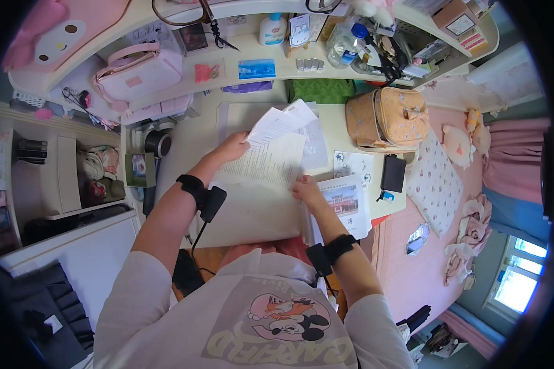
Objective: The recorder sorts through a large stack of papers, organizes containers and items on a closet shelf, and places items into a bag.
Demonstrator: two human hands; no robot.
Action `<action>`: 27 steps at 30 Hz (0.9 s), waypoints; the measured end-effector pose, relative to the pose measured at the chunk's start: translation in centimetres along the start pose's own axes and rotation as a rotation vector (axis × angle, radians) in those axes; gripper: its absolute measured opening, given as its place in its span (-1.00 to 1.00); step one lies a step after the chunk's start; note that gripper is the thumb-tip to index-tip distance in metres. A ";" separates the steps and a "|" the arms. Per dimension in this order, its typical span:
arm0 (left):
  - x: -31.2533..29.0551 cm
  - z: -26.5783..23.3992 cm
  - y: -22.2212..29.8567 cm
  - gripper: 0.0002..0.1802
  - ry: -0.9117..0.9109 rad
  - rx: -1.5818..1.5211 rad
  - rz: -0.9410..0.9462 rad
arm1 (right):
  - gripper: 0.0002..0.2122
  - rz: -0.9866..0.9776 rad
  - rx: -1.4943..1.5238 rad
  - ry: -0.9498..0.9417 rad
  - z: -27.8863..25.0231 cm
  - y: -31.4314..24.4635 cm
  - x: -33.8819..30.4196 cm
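My left hand (232, 147) is closed on some folded white papers (276, 126), raised at an angle above the desk. Below them a large printed sheet (274, 161) spreads toward the right. My right hand (309, 189) is at that sheet's lower right corner, its fingers curled and seemingly pinching the edge. Close under the right wrist lies a stack of booklets (345, 203), the top one with a photo of a building. Another pale sheet (314, 147) lies flat behind the printed one.
A yellow patterned bag (388, 117) stands on the desk (252, 215) at the right, near a black notebook (393, 173). A shelf along the back holds a pink handbag (138, 72), a white bottle (272, 29) and a clear jug (348, 46). A bed (400, 246) adjoins the right.
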State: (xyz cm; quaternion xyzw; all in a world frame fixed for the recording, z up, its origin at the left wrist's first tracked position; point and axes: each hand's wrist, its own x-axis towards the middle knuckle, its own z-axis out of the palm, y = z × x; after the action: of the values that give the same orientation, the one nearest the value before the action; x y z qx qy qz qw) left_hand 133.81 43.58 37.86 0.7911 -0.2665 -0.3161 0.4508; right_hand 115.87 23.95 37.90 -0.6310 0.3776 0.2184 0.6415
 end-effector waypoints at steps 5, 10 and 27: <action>-0.5 -2.0 2.0 -0.62 0.012 0.012 -0.035 | -0.67 0.049 -0.065 0.086 1.2 -0.4 1.2; -2.0 -3.8 6.2 -0.60 0.132 0.094 -0.096 | -0.76 -0.136 -0.172 0.000 0.6 -0.9 1.9; -4.0 11.0 2.2 -0.53 0.261 0.970 0.220 | -0.75 -0.361 -0.158 0.240 -8.5 -1.9 8.1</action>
State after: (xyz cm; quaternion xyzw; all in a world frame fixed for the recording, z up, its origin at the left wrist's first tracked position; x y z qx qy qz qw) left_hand 122.75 39.44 36.53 0.9095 -0.4055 -0.0053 0.0919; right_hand 120.54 13.82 33.63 -0.7581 0.3139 0.0524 0.5692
